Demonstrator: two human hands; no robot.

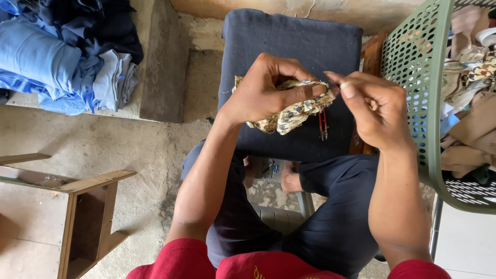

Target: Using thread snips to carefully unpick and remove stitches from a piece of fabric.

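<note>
My left hand [268, 88] is closed around a bunched piece of patterned cloth [289, 116], cream with dark checks, held above a stool covered in dark blue fabric [289, 36]. My right hand [372, 103] pinches at the cloth's right end, thumb and fingertips together; whether it holds a needle or thread I cannot tell. A small pair of red-handled snips [323, 124] lies on the dark blue fabric just below the cloth.
A green perforated plastic basket [413, 67] full of cloth pieces stands at the right. Folded blue and dark garments [62, 51] are piled on a ledge at the upper left. A wooden frame [85, 206] stands at the lower left on the concrete floor.
</note>
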